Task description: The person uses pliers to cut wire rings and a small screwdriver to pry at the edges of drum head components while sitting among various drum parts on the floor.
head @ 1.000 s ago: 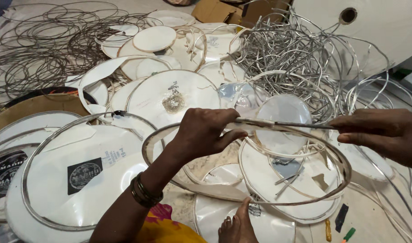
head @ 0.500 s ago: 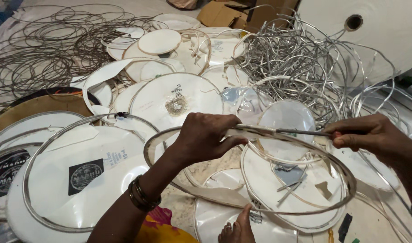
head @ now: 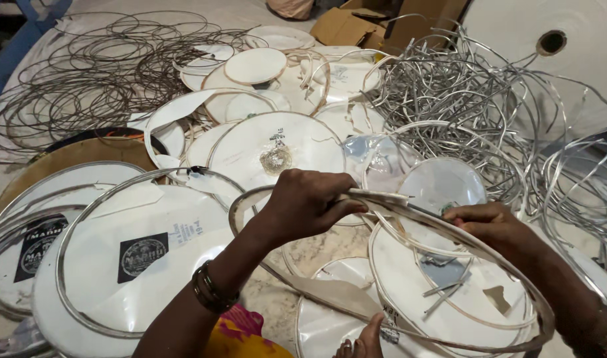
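Head view looks down on a large metal hoop [head: 515, 278] held above a floor strewn with drum skins, sitting just below the centre of the picture and running out toward 4 o'clock. A strip of pale skin clings along the hoop's upper edge and a loose tan flap [head: 336, 292] hangs from its lower rim at about 6 o'clock. The left hand [head: 306, 202], with dark bangles [head: 210, 292] on the wrist, is closed in a firm pinch on the hoop's top edge near the centre. The right hand [head: 492, 225], at 3 o'clock from the left, has its fingers curled tight on the same rim a little further along; whether it grips a thin tool as well I cannot tell. A foot [head: 363, 338] shows at 6 o'clock, touching the flap's lower end. Under the hoop lies a white round skin [head: 409, 292] with torn patches. At 9 o'clock lies a big white drum head [head: 124, 265] in a metal ring, carrying a black square label. Toward 12 o'clock sits another white disc [head: 277, 149] with a crumpled shiny scrap on it, and beyond it smaller cream discs [head: 255, 65]. At 10 o'clock a heap of thin dark wire rings [head: 71, 79] spreads over the floor; at 1 o'clock lies a tangle of bright silver strips [head: 462, 99], with a large white roll [head: 562, 46] and a cardboard box [head: 346, 26] behind.
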